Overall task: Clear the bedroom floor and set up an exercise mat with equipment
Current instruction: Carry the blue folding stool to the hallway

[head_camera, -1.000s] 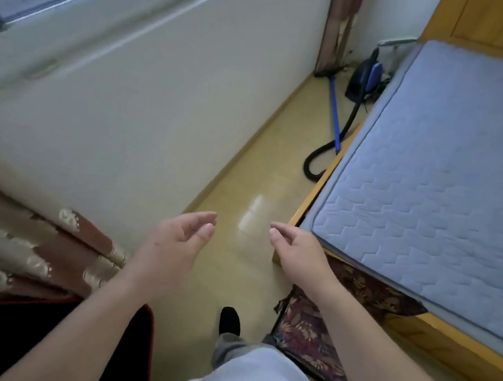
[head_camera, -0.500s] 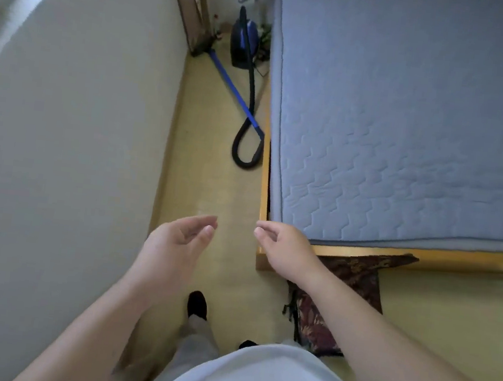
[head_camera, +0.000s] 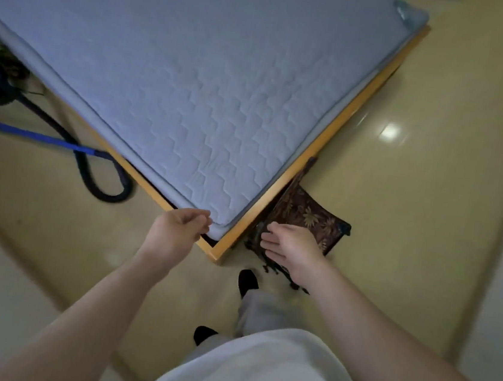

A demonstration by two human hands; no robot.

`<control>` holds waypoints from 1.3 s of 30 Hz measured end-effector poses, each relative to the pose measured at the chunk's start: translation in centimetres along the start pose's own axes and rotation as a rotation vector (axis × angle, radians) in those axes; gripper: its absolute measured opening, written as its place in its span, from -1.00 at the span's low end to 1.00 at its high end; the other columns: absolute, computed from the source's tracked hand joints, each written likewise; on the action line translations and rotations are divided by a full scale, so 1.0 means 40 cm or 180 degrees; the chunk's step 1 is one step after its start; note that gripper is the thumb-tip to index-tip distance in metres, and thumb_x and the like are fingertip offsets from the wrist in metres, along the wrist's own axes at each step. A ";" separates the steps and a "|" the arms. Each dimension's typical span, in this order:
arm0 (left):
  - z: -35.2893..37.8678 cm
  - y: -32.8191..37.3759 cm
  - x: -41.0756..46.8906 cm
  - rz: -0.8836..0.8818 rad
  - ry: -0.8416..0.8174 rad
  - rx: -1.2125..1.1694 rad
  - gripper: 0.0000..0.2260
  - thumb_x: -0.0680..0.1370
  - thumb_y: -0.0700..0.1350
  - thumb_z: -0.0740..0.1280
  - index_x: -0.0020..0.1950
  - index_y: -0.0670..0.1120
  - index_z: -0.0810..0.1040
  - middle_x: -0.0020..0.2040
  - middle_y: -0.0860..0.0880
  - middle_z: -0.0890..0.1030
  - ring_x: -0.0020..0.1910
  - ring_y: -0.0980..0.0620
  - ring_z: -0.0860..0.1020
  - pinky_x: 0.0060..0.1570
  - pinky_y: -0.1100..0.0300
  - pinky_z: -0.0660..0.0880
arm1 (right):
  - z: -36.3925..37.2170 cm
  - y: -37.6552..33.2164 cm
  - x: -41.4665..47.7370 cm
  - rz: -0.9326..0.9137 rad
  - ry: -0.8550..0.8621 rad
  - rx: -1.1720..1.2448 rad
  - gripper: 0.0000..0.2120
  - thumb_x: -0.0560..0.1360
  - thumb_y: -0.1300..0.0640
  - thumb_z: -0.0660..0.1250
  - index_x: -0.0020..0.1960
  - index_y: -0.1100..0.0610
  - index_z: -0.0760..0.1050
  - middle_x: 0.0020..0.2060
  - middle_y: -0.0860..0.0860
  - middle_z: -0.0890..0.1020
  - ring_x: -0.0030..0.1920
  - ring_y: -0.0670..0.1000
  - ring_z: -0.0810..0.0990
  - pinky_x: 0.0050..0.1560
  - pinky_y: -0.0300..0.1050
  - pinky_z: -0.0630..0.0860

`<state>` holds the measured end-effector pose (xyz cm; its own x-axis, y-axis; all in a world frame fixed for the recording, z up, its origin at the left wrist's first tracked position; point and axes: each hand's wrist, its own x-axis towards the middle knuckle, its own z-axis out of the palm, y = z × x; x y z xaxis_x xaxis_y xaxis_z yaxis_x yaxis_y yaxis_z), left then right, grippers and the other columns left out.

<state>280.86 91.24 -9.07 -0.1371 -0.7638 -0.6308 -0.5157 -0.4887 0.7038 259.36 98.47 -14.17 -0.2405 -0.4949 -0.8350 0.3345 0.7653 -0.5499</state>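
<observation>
1. At the left, a blue-handled vacuum hose [head_camera: 101, 179] is seen lying looped on the floor [head_camera: 398, 207], so clearing is judged unfinished.
2. The left hand [head_camera: 176, 235] is held loosely curled and empty, the right hand [head_camera: 292, 251] spread and empty.
3. A patterned cushion [head_camera: 306, 218] leans against the bed [head_camera: 192, 89] corner, just beyond the right hand; lifting it is probably called for next.
4. No exercise mat or equipment is in view.
</observation>
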 end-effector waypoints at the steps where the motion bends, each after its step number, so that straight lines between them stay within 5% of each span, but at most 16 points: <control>1: 0.014 0.011 0.032 -0.0014 -0.0138 0.0052 -0.84 0.65 -0.07 0.30 0.15 0.05 0.65 0.01 0.06 0.71 0.07 0.09 0.65 0.23 0.07 0.55 | -0.005 0.000 0.024 0.0237 0.0062 0.0426 -0.70 0.67 0.07 0.28 0.30 0.23 0.53 0.10 0.12 0.68 0.12 0.09 0.67 0.24 0.04 0.59; 7: 0.111 0.074 0.206 -0.0146 -0.0460 0.0556 -0.82 0.65 -0.07 0.29 0.20 0.04 0.63 0.05 0.08 0.70 0.11 0.09 0.64 0.28 0.01 0.53 | -0.037 0.035 0.221 0.1020 0.0140 0.1900 -0.61 0.73 0.14 0.06 0.47 0.33 0.33 0.40 0.26 0.48 0.40 0.23 0.48 0.43 0.09 0.42; 13: 0.197 0.118 0.356 -0.0302 -0.0649 0.1079 -0.85 0.63 -0.06 0.29 0.06 0.13 0.65 -0.01 0.11 0.71 0.08 0.09 0.64 0.25 -0.01 0.55 | -0.033 0.103 0.410 0.1787 0.0463 0.2624 -0.62 0.72 0.13 0.07 0.42 0.34 0.37 0.11 0.27 0.58 0.06 0.24 0.63 0.10 0.08 0.58; 15: 0.225 0.125 0.402 -0.0328 -0.0701 0.1258 -0.85 0.62 -0.05 0.30 0.08 0.11 0.66 0.00 0.09 0.71 0.05 0.06 0.65 0.22 -0.02 0.57 | -0.024 0.110 0.460 0.2015 0.0454 0.3013 -0.61 0.71 0.10 0.10 0.41 0.33 0.36 0.09 0.28 0.58 0.11 0.26 0.63 0.16 0.10 0.60; 21: 0.279 0.102 0.517 -0.0334 -0.0988 0.1687 -0.86 0.61 0.03 0.30 0.05 0.18 0.66 0.01 0.13 0.70 0.05 0.07 0.65 0.18 -0.04 0.58 | 0.003 0.152 0.616 0.2406 0.0588 0.4861 -0.48 0.72 0.03 0.04 0.59 0.27 0.13 0.50 0.27 0.34 0.47 0.28 0.38 0.43 0.22 0.39; 28: 0.307 0.045 0.569 -0.0552 -0.0961 0.1589 -0.81 0.63 -0.04 0.31 -0.09 0.19 0.65 -0.05 0.13 0.73 0.04 0.14 0.66 0.22 0.00 0.56 | 0.044 0.166 0.727 0.2314 0.0875 0.5464 -0.69 0.69 0.09 0.16 0.31 0.27 0.45 0.15 0.25 0.57 0.03 0.23 0.63 -0.17 0.02 0.68; 31: 0.314 0.043 0.570 -0.0602 -0.1056 0.1583 -0.86 0.64 -0.05 0.31 -0.02 0.13 0.65 -0.05 0.08 0.73 0.01 0.12 0.67 0.22 0.00 0.57 | 0.050 0.173 0.739 0.2233 0.0801 0.5740 -0.75 0.64 0.03 0.30 0.12 0.23 0.49 -0.24 0.10 0.56 -0.36 -0.06 0.51 -0.45 -0.28 0.42; 33: 0.314 0.055 0.570 -0.0591 -0.1095 0.1586 -0.87 0.65 -0.05 0.31 -0.01 0.10 0.64 -0.06 0.07 0.72 0.01 0.11 0.67 0.21 0.02 0.57 | 0.038 0.169 0.741 0.2072 0.0759 0.5946 -0.67 0.54 -0.07 0.43 0.04 0.20 0.50 -0.42 0.05 0.52 -0.48 -0.14 0.35 -0.55 -0.31 0.28; 39: 0.304 0.139 0.551 -0.0409 -0.1150 0.1463 -0.86 0.64 -0.06 0.32 0.08 0.01 0.68 -0.04 0.05 0.73 0.03 0.08 0.68 0.21 0.04 0.57 | -0.044 0.145 0.672 0.1390 0.0507 0.6341 -0.72 0.61 -0.04 0.35 -0.10 0.16 0.44 -0.41 -0.05 0.38 -0.60 -0.12 0.27 -0.67 -0.28 0.18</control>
<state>264.68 76.81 -23.05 -0.2867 -0.4795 -0.8294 -0.8492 -0.2735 0.4517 253.22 90.32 -39.76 0.0910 -0.3238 -0.9417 0.6804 -0.6703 0.2962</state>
